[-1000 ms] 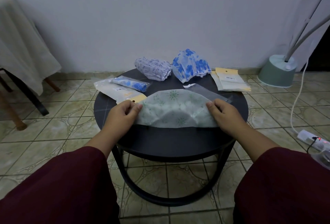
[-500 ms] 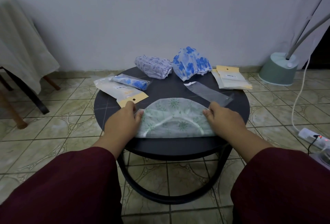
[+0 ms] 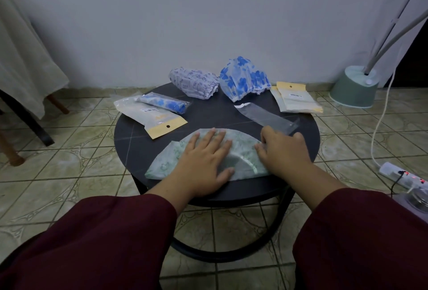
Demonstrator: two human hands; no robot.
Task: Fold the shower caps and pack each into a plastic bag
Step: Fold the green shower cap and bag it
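Now the left hand (image 3: 205, 162) lies flat, fingers spread, pressing the green-print shower cap (image 3: 203, 153) onto the round black table (image 3: 129, 141); half a sec ago it only pinched the cap's left edge. The right hand (image 3: 283, 150) has fingers curled on the cap's right end, prob. pinching that edge, though its grip is partly hidden. The cap sits at the table's near edge as a flat half-moon, so the first fold looks done and is being smoothed. Next likely: fold again, then slide into the empty clear bag (image 3: 266, 116) just behind the right hand. Two unfolded caps, one w/ blue flowers (image 3: 243, 81) and one pale (image 3: 193, 82), wait at the back; a packed one (image 3: 164, 104) lies left.
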